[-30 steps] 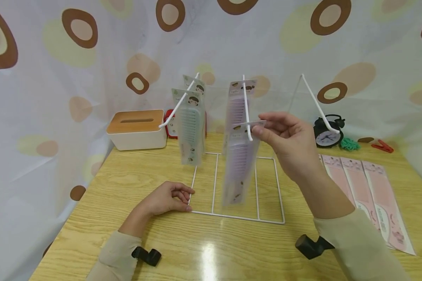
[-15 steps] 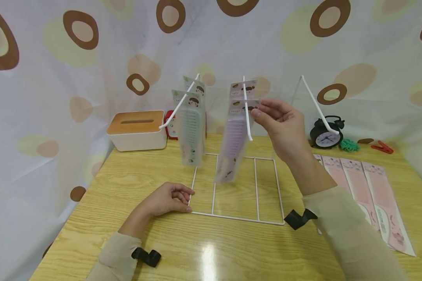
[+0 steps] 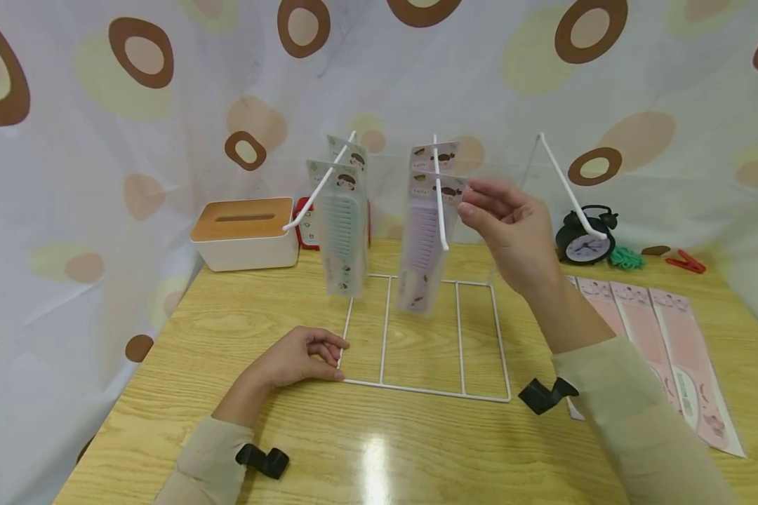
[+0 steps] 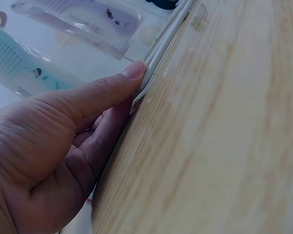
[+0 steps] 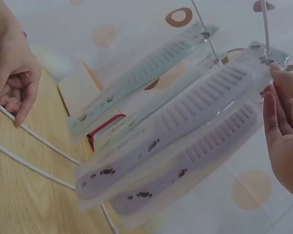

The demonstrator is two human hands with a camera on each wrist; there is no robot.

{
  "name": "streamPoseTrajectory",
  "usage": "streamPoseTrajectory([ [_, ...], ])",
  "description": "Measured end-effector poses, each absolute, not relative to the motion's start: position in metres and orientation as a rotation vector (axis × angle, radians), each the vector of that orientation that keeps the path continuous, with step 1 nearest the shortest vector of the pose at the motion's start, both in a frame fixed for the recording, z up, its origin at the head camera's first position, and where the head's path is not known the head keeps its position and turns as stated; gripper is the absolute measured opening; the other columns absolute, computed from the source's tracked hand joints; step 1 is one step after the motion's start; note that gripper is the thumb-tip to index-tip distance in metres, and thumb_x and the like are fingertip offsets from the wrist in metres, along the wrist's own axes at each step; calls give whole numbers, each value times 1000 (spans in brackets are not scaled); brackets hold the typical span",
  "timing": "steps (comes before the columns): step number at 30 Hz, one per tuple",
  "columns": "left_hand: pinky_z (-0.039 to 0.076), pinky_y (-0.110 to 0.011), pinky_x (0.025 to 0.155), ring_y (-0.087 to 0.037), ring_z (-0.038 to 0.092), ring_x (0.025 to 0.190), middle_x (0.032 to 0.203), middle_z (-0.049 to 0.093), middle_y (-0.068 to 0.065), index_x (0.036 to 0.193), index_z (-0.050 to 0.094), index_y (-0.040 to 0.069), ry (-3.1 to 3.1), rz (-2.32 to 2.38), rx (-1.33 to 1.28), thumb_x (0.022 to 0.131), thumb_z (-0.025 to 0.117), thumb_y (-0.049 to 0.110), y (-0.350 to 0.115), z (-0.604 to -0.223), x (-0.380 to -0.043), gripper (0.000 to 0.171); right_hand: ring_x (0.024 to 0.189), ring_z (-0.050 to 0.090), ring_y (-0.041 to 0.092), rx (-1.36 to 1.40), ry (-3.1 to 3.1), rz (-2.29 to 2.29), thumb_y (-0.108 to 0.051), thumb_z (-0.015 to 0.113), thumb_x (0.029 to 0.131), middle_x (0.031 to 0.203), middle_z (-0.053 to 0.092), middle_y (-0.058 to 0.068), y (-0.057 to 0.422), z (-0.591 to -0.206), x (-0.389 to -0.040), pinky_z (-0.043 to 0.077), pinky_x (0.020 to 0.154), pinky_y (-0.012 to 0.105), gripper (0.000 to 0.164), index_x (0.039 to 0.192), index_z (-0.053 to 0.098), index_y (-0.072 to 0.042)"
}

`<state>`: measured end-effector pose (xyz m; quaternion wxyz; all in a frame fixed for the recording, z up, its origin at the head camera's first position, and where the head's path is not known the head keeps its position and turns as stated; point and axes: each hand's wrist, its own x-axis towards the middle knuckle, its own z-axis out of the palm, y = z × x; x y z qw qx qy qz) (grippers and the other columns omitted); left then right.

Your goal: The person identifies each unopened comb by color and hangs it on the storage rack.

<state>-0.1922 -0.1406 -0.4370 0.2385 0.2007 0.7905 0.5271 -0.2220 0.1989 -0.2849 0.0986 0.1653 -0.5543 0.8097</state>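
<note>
My left hand [image 3: 306,356] pinches the front left corner of a white wire rack's base [image 3: 417,388], thumb on the wire in the left wrist view. At the rack's middle prong [image 3: 440,217], my right hand [image 3: 512,235] holds the upper right edge of a purple comb in a clear sleeve [image 3: 422,242] between thumb and fingers. The prong passes through the top of that sleeve. Behind it hangs another packaged purple comb [image 5: 219,139], partly hidden in the head view. Two packaged green combs [image 3: 343,231] hang on the left prong [image 3: 309,200].
The right prong [image 3: 571,186] bears no comb. Pink packaged combs [image 3: 682,351] lie at the right of the table. Along the back stand a tissue box [image 3: 246,242], a red-framed clock [image 3: 307,228] and a black alarm clock [image 3: 584,242], with a red clip [image 3: 687,262] to the right.
My right hand has moved the front purple comb back along the middle prong, toward the other purple one; its lower end swung left, then back. The left hand stays at the rack corner.
</note>
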Motion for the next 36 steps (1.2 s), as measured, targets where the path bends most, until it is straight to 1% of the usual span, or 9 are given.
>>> streamPoseTrajectory([
  [5, 55, -24, 77, -17, 66, 84, 96, 67, -12, 124, 65, -2, 2168, 1441, 546, 80, 85, 11, -140, -438, -192, 50, 98, 72, 8, 426, -1908, 2255, -1, 72, 89, 105, 75, -3, 222, -300, -216, 56, 85, 19, 34, 122, 69, -8],
  [9, 55, -24, 76, -16, 66, 84, 95, 67, -10, 124, 65, -2, 2171, 1442, 539, 79, 85, 12, -140, -437, -193, 50, 98, 71, 5, 339, -2066, 2165, -7, 73, 91, 106, 75, -8, 241, -315, -213, 56, 84, 17, 34, 125, 68, -11],
  [14, 55, -24, 76, -17, 66, 84, 96, 67, -12, 124, 65, -3, 2174, 1442, 542, 79, 85, 11, -141, -437, -193, 50, 98, 70, 2, 235, -2203, 2083, -14, 74, 91, 107, 74, -12, 264, -335, -213, 55, 84, 17, 36, 127, 66, -13],
  [21, 55, -24, 77, -17, 66, 85, 97, 67, -12, 124, 65, -3, 2172, 1437, 551, 80, 85, 12, -140, -437, -192, 50, 99, 70, 1, 239, -2388, 1955, -16, 72, 93, 110, 73, -13, 301, -364, -215, 57, 82, 19, 42, 133, 61, -4],
  [23, 55, -24, 78, -16, 66, 85, 97, 67, -11, 124, 65, -2, 2176, 1436, 547, 80, 85, 12, -140, -438, -192, 50, 100, 70, 0, 194, -2471, 1865, -21, 71, 94, 111, 72, -15, 310, -371, -215, 57, 82, 19, 44, 133, 60, -4],
  [27, 55, -24, 78, -15, 66, 84, 96, 67, -10, 124, 65, -1, 2176, 1442, 539, 80, 85, 12, -140, -437, -192, 50, 99, 68, -3, 121, -2584, 1728, -29, 68, 96, 113, 70, -20, 330, -381, -217, 57, 83, 20, 47, 136, 59, -8],
  [31, 55, -24, 78, -16, 66, 85, 96, 67, -10, 124, 65, -1, 2170, 1446, 537, 80, 85, 11, -139, -437, -192, 50, 95, 66, -5, 56, -2664, 1617, -36, 66, 97, 109, 68, -28, 351, -389, -220, 57, 81, 19, 48, 137, 59, -12],
  [34, 55, -24, 77, -16, 66, 85, 96, 68, -10, 123, 65, -1, 2172, 1445, 532, 79, 85, 12, -139, -437, -192, 50, 92, 65, -7, 16, -2706, 1546, -38, 66, 96, 106, 65, -31, 364, -396, -223, 56, 78, 18, 51, 138, 58, -10],
  [36, 55, -25, 77, -16, 66, 85, 95, 68, -9, 123, 65, -1, 2175, 1445, 533, 79, 85, 12, -140, -437, -192, 50, 90, 64, -8, -2, -2735, 1497, -39, 66, 96, 104, 64, -33, 371, -401, -226, 56, 76, 17, 55, 140, 56, -6],
])
